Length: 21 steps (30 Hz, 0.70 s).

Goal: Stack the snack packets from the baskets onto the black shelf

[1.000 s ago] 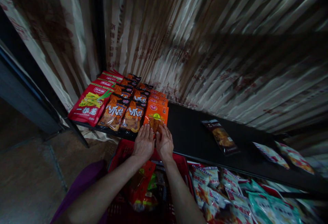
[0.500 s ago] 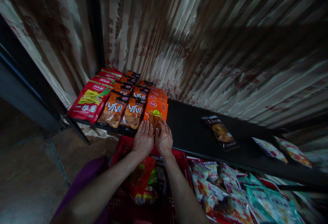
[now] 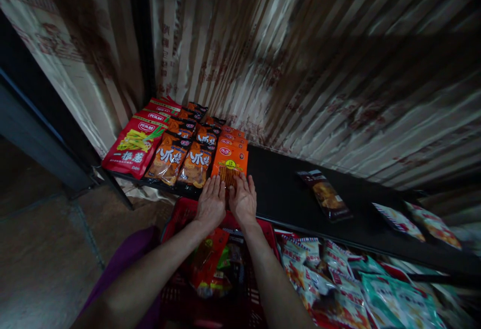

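Over the red basket (image 3: 184, 211), here are the left hand (image 3: 211, 201) and right hand (image 3: 243, 201), side by side, fingers stretched out straight, not curled shut! Right under those fingertips, just ahead of the palms, sits the front orange packet (image 3: 232, 157) on the black shelf (image 3: 276, 183): glossy, yellow round badge, brown sticks pictured below, with matching orange packets (image 3: 233, 137) overlapping behind it.

Fingers (image 3: 215, 186) hide the near end of the nearest orange packet (image 3: 230, 156). The basket (image 3: 185, 212) is cut off on its near side. The far-right packet (image 3: 433, 225) is blurred.
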### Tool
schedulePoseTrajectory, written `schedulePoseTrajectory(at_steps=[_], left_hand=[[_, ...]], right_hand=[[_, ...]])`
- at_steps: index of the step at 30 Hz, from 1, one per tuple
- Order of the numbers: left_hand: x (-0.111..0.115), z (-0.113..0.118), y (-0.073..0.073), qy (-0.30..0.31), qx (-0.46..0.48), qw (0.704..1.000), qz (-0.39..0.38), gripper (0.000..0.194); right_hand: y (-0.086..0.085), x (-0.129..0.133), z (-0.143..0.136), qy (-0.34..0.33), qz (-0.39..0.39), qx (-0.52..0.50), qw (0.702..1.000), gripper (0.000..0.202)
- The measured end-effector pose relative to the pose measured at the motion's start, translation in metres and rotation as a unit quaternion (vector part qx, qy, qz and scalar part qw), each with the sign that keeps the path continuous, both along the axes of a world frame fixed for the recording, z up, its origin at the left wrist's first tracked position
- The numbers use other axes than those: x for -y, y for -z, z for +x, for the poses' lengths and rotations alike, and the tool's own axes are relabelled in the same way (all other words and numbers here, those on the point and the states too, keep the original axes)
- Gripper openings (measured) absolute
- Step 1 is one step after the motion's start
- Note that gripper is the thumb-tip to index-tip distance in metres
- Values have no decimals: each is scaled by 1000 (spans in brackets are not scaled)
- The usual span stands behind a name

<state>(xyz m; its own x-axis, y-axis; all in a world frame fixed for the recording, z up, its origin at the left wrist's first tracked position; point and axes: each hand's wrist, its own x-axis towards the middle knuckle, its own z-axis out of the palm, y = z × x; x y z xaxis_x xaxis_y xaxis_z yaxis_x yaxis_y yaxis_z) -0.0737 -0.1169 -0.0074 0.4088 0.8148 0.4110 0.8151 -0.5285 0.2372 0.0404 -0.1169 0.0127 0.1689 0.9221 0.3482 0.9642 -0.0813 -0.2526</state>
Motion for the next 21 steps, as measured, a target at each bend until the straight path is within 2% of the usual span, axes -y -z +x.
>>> schedulePoseTrajectory(at_steps=[5,9,12,16,21], left_hand=[[-1,0,2,2,-1,1000,-1,52],[0,1,4,0,8,1000,4,53],[-1,2,6,-1,9,1000,9,51],[-2,2,7,-5,9,1000,7,50],[-3,3,8,-2,13,1000,17,47]], right_hand=[[-8,-17,-4,-37,-4,10,999,48],[-3,-39,3,-51,-7,-7,999,48],[1,-46,10,-46,-10,-22,999,47],[4,-37,9,-56,24,-39,997,46],[8,-12,-4,-68,72,-81,992,44]])
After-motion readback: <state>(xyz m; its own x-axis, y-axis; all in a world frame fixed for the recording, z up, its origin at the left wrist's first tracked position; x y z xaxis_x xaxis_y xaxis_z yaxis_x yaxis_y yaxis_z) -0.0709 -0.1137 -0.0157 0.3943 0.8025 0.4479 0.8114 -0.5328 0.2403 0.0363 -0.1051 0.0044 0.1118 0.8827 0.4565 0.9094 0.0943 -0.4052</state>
